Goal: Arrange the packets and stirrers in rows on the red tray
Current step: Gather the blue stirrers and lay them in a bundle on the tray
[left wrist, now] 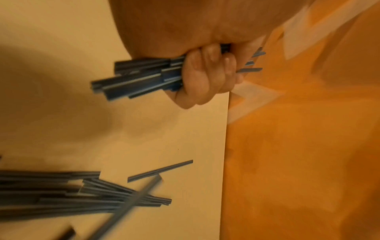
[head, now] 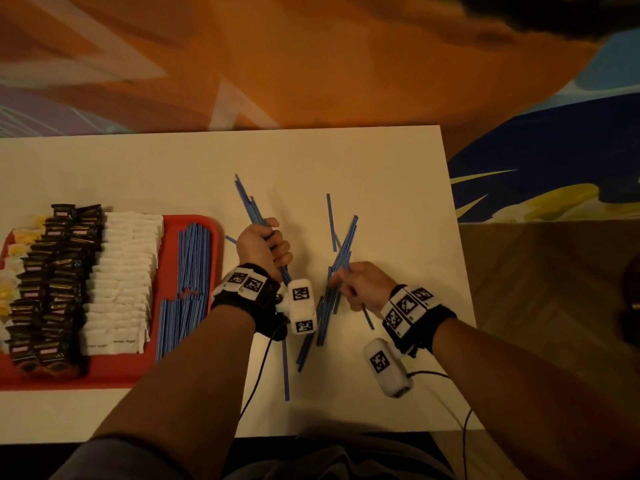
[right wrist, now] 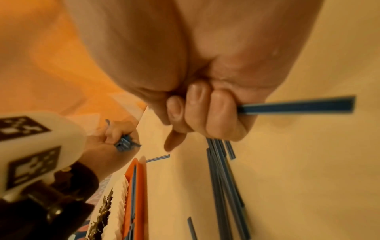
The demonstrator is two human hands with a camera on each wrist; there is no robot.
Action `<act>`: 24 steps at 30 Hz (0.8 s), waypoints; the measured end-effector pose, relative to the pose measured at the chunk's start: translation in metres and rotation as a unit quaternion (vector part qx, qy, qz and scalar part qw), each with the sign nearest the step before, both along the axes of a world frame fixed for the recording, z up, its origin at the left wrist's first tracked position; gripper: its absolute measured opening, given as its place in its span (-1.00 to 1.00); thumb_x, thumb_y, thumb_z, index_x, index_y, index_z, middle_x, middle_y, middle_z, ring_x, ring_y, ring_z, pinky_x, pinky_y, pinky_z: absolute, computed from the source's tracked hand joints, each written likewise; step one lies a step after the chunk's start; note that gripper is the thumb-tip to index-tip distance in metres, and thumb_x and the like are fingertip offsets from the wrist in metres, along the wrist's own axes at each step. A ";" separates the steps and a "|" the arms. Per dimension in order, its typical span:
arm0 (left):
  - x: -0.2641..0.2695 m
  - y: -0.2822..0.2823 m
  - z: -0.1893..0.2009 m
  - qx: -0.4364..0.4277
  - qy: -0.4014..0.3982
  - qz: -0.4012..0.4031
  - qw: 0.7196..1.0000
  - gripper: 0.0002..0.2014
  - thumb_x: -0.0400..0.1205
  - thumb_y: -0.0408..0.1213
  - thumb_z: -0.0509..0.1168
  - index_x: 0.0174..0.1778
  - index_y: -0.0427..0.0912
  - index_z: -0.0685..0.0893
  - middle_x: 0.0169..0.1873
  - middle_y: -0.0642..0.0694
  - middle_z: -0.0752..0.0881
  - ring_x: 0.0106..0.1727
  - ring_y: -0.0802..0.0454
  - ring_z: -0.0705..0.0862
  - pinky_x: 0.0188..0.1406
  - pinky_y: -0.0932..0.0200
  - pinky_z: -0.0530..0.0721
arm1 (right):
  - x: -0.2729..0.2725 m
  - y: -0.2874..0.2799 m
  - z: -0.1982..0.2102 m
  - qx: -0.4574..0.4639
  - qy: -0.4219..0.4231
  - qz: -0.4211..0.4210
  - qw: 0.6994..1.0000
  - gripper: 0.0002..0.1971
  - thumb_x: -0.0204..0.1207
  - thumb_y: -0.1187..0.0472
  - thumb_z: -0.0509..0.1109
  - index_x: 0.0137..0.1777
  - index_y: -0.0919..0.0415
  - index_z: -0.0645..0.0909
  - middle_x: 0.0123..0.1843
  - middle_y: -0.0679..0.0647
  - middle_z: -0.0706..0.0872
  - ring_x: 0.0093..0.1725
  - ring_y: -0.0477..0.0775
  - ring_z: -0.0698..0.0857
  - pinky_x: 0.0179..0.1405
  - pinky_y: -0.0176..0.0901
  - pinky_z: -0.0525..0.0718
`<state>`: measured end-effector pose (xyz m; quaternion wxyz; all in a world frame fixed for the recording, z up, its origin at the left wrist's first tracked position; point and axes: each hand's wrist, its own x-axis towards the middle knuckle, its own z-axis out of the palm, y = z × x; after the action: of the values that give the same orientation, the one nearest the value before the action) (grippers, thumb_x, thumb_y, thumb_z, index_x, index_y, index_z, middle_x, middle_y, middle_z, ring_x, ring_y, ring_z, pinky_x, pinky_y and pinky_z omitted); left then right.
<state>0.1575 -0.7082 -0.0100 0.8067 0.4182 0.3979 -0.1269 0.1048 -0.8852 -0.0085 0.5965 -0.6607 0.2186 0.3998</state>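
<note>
A red tray (head: 211, 226) lies at the table's left with rows of dark packets (head: 59, 271), white packets (head: 121, 282) and laid blue stirrers (head: 188, 289). My left hand (head: 265, 245) grips a bundle of blue stirrers (head: 246, 202) just right of the tray; the bundle (left wrist: 139, 79) pokes out of both sides of the fist. My right hand (head: 360, 287) holds a stirrer (right wrist: 296, 105) in curled fingers over a loose pile of stirrers (head: 332, 292) on the white table (head: 398, 168).
Single stirrers (head: 330, 220) lie scattered round the pile; one stirrer (head: 286, 368) points toward the near edge. The table's right edge (head: 460, 271) is close to the pile. Yellow packets (head: 20, 237) sit at the tray's far left. Cables trail from both wrists.
</note>
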 end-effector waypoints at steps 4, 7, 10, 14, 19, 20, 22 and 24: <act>-0.018 -0.013 -0.004 0.065 0.021 -0.109 0.992 -0.66 0.78 -0.07 0.14 -0.31 -0.09 0.46 -0.64 0.07 0.26 -0.69 0.13 0.12 -0.70 0.36 0.08 | 0.025 0.009 0.022 0.033 -0.023 -0.107 0.993 -0.67 0.79 0.15 0.08 -0.03 0.34 0.58 -0.30 0.23 0.68 -0.42 0.12 0.67 -0.34 -0.08 0.65; -0.033 -0.026 -0.005 0.093 0.027 -0.158 0.983 -0.62 0.80 -0.01 0.14 -0.31 -0.09 0.42 -0.62 0.06 0.30 -0.66 0.13 0.18 -0.70 0.32 0.14 | 0.038 0.018 0.032 0.021 -0.022 -0.078 0.996 -0.65 0.79 0.13 0.07 0.02 0.33 0.61 -0.15 0.23 0.74 -0.19 0.18 0.74 -0.14 0.01 0.69; -0.045 -0.036 0.000 0.113 0.018 -0.184 0.976 -0.67 0.82 -0.03 0.10 -0.08 -0.18 0.60 -0.51 0.00 0.48 -0.60 0.11 0.29 -0.65 0.28 0.21 | 0.044 0.030 0.032 -0.036 -0.052 -0.053 0.997 -0.63 0.78 0.15 0.08 0.00 0.29 0.69 0.01 0.18 0.76 0.12 0.21 0.72 0.09 0.05 0.67; -0.048 -0.045 0.007 0.159 0.017 -0.216 0.963 -0.67 0.83 0.01 0.02 0.15 -0.05 0.64 -0.24 -0.06 0.74 -0.42 0.10 0.60 -0.60 0.27 0.30 | 0.045 0.038 0.033 -0.027 -0.018 -0.081 0.996 -0.68 0.76 0.13 0.15 -0.02 0.17 0.73 0.15 0.11 0.72 0.22 0.24 0.68 0.21 0.18 0.69; -0.050 -0.047 0.009 0.141 -0.002 -0.225 0.964 -0.68 0.84 0.02 -0.01 0.22 -0.05 0.57 -0.41 -0.10 0.65 -0.57 0.04 0.49 -0.65 0.31 0.25 | 0.042 0.041 0.035 -0.045 0.005 -0.052 0.998 -0.64 0.73 0.03 0.22 0.33 0.26 0.60 0.20 0.19 0.67 -0.13 0.21 0.66 -0.15 0.09 0.65; -0.051 -0.047 0.008 0.135 -0.006 -0.224 0.965 -0.66 0.84 0.02 -0.02 0.26 -0.07 0.57 -0.44 -0.11 0.61 -0.60 0.05 0.44 -0.66 0.32 0.23 | 0.041 0.041 0.034 -0.039 0.005 -0.049 0.998 -0.68 0.73 0.03 0.23 0.24 0.24 0.64 0.12 0.21 0.68 -0.26 0.16 0.63 -0.07 0.16 0.68; -0.052 -0.048 0.008 0.135 -0.005 -0.214 0.967 -0.62 0.83 0.04 -0.01 0.24 -0.12 0.60 -0.50 -0.05 0.55 -0.62 0.08 0.36 -0.65 0.30 0.21 | 0.040 0.039 0.037 -0.010 0.024 -0.059 0.998 -0.76 0.73 0.04 0.24 0.07 0.17 0.66 0.02 0.18 0.69 -0.24 0.10 0.63 0.06 0.18 0.70; -0.053 -0.048 0.008 0.135 -0.007 -0.206 0.969 -0.58 0.82 0.08 0.01 0.08 -0.15 0.63 -0.53 -0.01 0.52 -0.62 0.10 0.33 -0.65 0.28 0.21 | 0.039 0.036 0.040 0.027 0.031 -0.067 0.997 -0.73 0.73 0.07 0.24 0.16 0.25 0.67 0.03 0.17 0.70 -0.11 0.09 0.66 -0.06 0.08 0.74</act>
<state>0.1042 -0.7565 -0.0021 0.7017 0.5972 0.3115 -0.2321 0.1437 -0.8490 0.0318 0.6322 -0.6160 0.2696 0.3850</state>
